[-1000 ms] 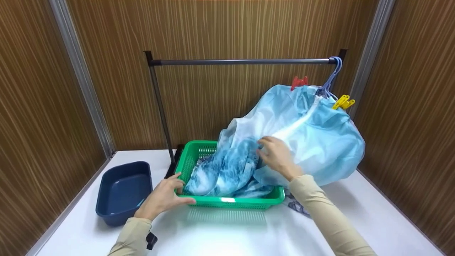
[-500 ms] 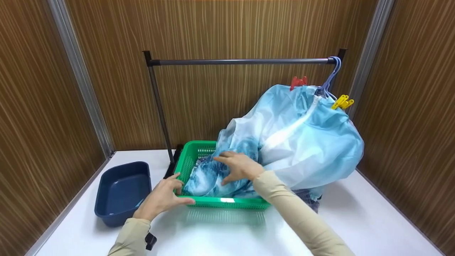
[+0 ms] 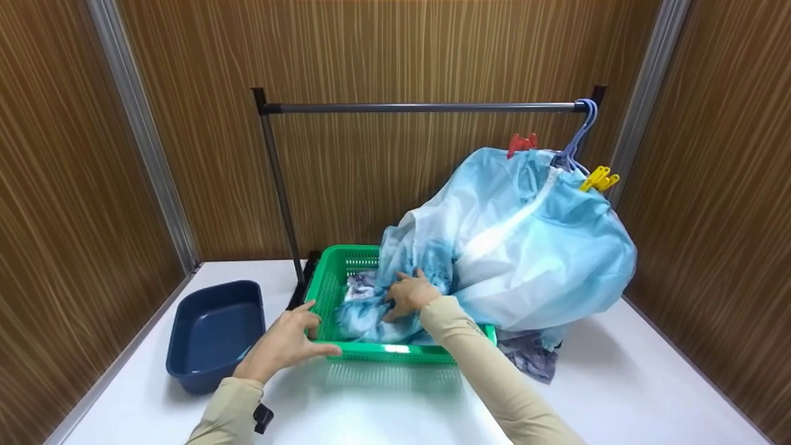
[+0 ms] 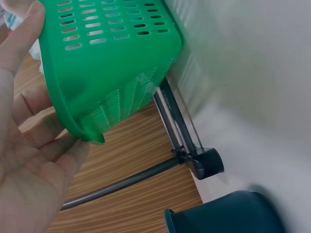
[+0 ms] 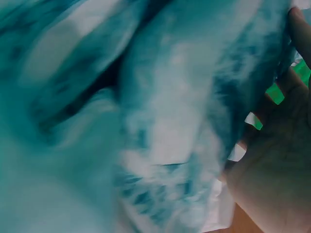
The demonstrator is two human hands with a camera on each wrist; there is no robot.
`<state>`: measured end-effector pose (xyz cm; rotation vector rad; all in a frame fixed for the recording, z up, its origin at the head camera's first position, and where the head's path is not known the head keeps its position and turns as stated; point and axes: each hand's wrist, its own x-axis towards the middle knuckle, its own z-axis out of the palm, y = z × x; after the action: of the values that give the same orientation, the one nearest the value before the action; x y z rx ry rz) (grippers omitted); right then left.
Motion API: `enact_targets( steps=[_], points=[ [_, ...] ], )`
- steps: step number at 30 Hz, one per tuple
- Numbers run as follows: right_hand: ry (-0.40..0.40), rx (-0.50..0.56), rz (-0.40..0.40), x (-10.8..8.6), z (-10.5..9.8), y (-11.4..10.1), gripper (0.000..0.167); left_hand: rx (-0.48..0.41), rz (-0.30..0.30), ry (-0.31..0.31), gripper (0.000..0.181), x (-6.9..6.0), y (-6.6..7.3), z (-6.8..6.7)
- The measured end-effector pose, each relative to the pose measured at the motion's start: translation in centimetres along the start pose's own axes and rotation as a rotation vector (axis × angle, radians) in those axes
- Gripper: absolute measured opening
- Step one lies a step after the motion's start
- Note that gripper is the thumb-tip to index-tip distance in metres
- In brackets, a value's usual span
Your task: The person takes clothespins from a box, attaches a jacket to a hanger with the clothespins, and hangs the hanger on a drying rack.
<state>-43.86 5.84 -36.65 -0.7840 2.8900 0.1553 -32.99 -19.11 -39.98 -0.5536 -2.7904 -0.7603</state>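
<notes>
In the head view my left hand [image 3: 281, 343] grips the front left corner of the green basket [image 3: 313, 290], its thumb along the front rim. The left wrist view shows its fingers going behind the rim. My right hand [image 3: 413, 295] reaches into the basket and grips blue-and-white marbled cloth [image 3: 364, 321]; in the right wrist view this cloth [image 5: 175, 116] runs between thumb and fingers, blurred in part. Grey-purple patterned cloth [image 3: 361, 282] shows behind it. A sheer light-blue zipped jacket [image 3: 531, 247] hangs from blue hangers [image 3: 578, 133] and droops over the basket's right side.
A black clothes rack [image 3: 420, 108] stands at the back. Red clothespins [image 3: 522, 143] and yellow clothespins [image 3: 599, 179] sit on the jacket's shoulders. A navy tub [image 3: 216, 334] is at the left. Patterned cloth [image 3: 530, 355] lies on the white table [image 3: 383, 414] under the jacket.
My right hand has moved left from the jacket to the marbled cloth in the basket and drawn it rightward, exposing patterned cloth. The left hand stays on the basket corner.
</notes>
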Motion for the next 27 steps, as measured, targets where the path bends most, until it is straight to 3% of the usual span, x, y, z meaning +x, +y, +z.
enact_targets(
  steps=[3,5,8,9,10,12,16,17,20,25,27],
  points=[
    [-0.011,0.043,0.048,-0.6,0.3,1.5,0.057,-0.003,0.006,-0.01,0.054,0.1,0.2,-0.1],
    [-0.029,0.062,0.085,-0.9,0.6,2.4,0.069,-0.006,0.002,-0.01,0.053,0.1,0.2,-0.1],
    [-0.028,0.03,0.12,-0.5,1.8,3.7,0.092,-0.007,-0.024,-0.011,0.052,0.1,0.3,-0.2],
    [-0.007,-0.005,0.118,-0.3,2.4,4.1,0.093,-0.007,-0.034,-0.009,0.051,0.1,0.3,-0.2],
    [0.069,-0.079,0.083,0.7,4.1,4.9,0.09,-0.005,-0.043,-0.009,0.051,0.0,0.3,-0.2],
    [0.127,-0.19,0.09,1.2,5.4,5.2,0.078,-0.006,-0.063,-0.011,0.051,0.0,0.3,-0.2],
    [0.154,-0.328,0.148,0.6,5.9,4.6,0.068,-0.009,-0.07,-0.013,0.053,-0.1,0.4,-0.2],
    [0.084,-0.312,0.189,-0.4,4.7,3.8,0.069,-0.01,-0.07,-0.012,0.053,-0.1,0.5,-0.1],
    [0.058,-0.287,0.215,-2.0,3.4,3.0,0.071,-0.003,-0.071,-0.011,0.053,-0.1,0.6,-0.1],
    [0.037,-0.223,0.188,-2.9,2.2,2.7,0.023,0.018,-0.107,0.002,0.053,0.0,0.7,0.1],
    [0.062,-0.214,0.169,-2.6,2.2,2.7,0.011,0.027,-0.113,0.008,0.053,0.0,0.7,0.0]
  ],
)
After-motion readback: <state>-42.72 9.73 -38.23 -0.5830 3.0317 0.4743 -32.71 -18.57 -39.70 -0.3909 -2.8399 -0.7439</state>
